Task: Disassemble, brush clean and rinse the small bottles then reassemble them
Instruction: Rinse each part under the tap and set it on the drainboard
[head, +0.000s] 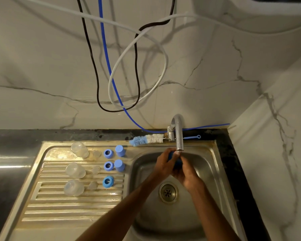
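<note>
- Forearms get cut off by the bottom edge, both reaching over the sink bowl [214,164], with one drain [168,192] just below the hands.
- Left hand [163,162] and right hand [189,173] are both curled around one blue piece [175,161] right under the spout. It's mostly buried by fingers, so I can't say for sure which part it is. Can't tell if water's running either.
- Drainboard [68,209] on the left holds the rest, laid out in three rows.
- Three clear bottles [74,187] [75,170] [79,149] lie furthest left. They're see-through and pretty washed out against the steel.
- Three small clear teats [92,185] [95,169] [96,153] sit beside them, even harder to make out.
- Three blue rings [108,181] [108,165] [108,153] come next, one per row.
- Only two blue caps [119,165] [120,150] stand upright, next to the two far rings.
- One brush [147,139] lies along the back rim with blue and white bristles. Its middle is hidden behind the tap [178,134], and a thin blue looped end sticks out on the other side.
- Cables [109,66] hang on the marble wall in black, blue and white, running out of the frame's top.
</note>
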Action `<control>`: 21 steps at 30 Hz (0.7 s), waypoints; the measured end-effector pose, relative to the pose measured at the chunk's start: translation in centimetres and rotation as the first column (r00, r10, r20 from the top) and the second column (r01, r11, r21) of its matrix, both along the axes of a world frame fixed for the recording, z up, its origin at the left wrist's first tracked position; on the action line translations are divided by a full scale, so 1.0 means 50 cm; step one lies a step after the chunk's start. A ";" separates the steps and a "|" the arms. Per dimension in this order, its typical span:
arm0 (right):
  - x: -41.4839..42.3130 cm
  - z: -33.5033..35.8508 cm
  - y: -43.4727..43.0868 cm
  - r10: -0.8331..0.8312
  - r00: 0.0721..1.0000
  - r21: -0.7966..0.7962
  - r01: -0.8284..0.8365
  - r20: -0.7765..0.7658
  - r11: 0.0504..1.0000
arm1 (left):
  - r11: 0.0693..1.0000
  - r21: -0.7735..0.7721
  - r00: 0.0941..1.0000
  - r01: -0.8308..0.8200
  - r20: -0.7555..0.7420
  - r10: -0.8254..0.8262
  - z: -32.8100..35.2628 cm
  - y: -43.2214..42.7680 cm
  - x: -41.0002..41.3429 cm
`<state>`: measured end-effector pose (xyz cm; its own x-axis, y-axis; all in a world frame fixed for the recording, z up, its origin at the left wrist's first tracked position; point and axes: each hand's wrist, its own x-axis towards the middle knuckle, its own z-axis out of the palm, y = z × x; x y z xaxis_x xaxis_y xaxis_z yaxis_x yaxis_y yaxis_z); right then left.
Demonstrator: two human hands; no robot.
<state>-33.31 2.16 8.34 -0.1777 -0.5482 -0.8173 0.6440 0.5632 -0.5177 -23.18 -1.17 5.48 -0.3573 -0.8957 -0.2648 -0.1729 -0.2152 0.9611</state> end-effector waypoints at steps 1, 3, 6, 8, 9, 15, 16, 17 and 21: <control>-0.001 -0.002 0.000 0.035 0.999 0.046 -0.035 0.006 0.998 | 0.998 -0.047 0.998 0.033 0.054 -0.030 0.004 -0.002 0.002; 0.000 -0.011 -0.001 0.075 0.994 0.085 -0.082 0.085 0.993 | 0.987 -0.112 0.983 0.118 0.151 -0.101 0.003 -0.012 0.008; 0.001 -0.025 -0.005 0.067 0.980 0.028 -0.073 0.185 0.997 | 0.977 -0.096 0.964 0.190 0.206 -0.167 0.011 -0.020 0.016; 0.005 -0.021 -0.006 0.044 0.967 -0.005 -0.044 0.249 0.999 | 0.961 -0.169 0.949 0.218 0.266 -0.169 0.023 -0.024 0.020; 0.004 -0.018 -0.006 0.015 0.963 -0.007 -0.013 0.270 1.000 | 0.948 -0.204 0.935 0.244 0.308 -0.174 0.027 -0.027 0.022; -0.023 -0.021 -0.002 -0.026 0.994 -0.150 0.041 0.103 0.988 | 0.794 -0.465 0.843 0.391 0.526 -0.107 0.021 -0.017 0.070; -0.024 -0.023 -0.002 0.034 0.999 -0.190 -0.033 -0.001 0.981 | 0.786 -0.501 0.858 0.363 0.509 -0.072 0.013 -0.010 0.078; -0.021 -0.024 -0.001 0.097 0.987 -0.203 -0.121 -0.126 0.972 | 0.792 -0.510 0.868 0.336 0.494 -0.051 0.005 -0.003 0.084; 0.002 -0.026 0.000 0.329 0.656 -0.012 -0.458 -0.680 0.889 | 0.865 -0.427 0.881 0.264 0.471 -0.037 -0.020 0.019 0.096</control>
<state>-33.19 2.18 7.02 -0.3562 -0.8062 -0.4723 -0.1462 0.5473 -0.8240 -18.39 -0.20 4.48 -0.4481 -0.8940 0.0094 -0.5855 0.3014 0.7525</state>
